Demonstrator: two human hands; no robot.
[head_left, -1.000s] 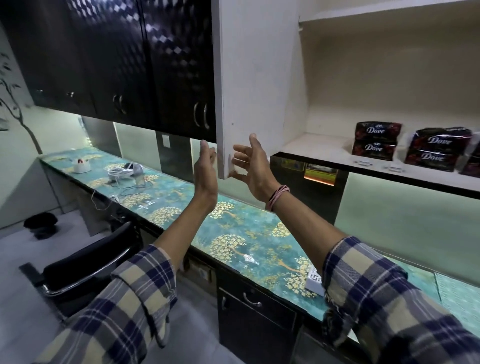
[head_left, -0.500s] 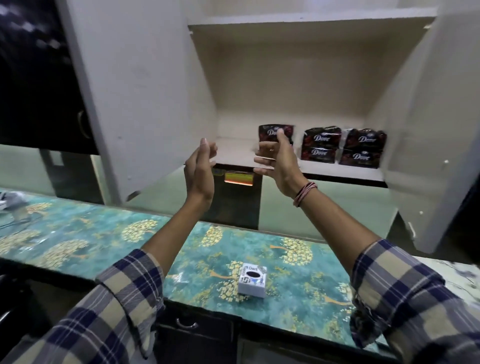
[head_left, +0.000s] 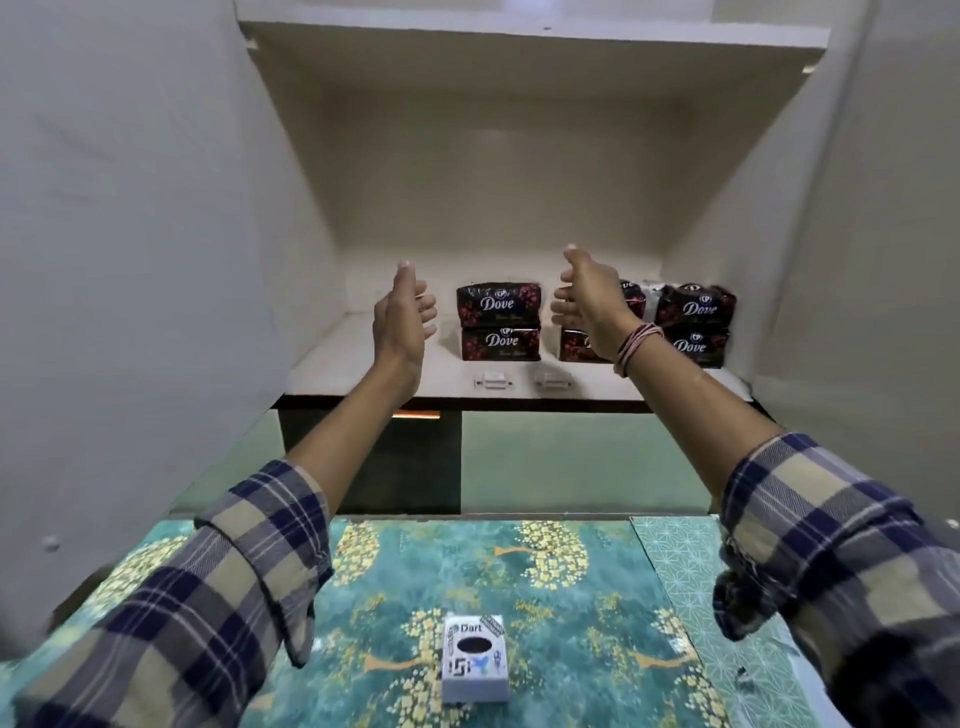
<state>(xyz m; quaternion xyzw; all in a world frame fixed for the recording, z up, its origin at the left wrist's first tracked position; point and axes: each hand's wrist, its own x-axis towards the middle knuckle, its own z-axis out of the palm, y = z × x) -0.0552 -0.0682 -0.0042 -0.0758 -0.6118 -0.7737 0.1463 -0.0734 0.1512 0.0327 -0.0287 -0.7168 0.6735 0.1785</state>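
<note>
Dark Dove packs stand in stacks of two on the lower shelf (head_left: 363, 364) of an open white cabinet. The left stack (head_left: 498, 322) shows fully between my hands. My left hand (head_left: 402, 319) is raised just left of it, fingers relaxed, palm facing right, holding nothing. My right hand (head_left: 587, 306) is raised on the stack's right, fingers loosely spread, empty, and covers much of the middle stack (head_left: 574, 345). A third stack (head_left: 693, 325) stands at the right. Neither hand touches a pack.
Both cabinet doors stand open: the left door (head_left: 135, 260) and the right door (head_left: 872, 260) flank my arms. Two small white catches (head_left: 493, 383) sit at the shelf's front edge. A small white Dart box (head_left: 475, 657) lies on the teal patterned counter (head_left: 571, 597) below.
The view has swung right and come square onto the open cabinet. Both hands have moved forward to either side of the left Dove stack, still empty.
</note>
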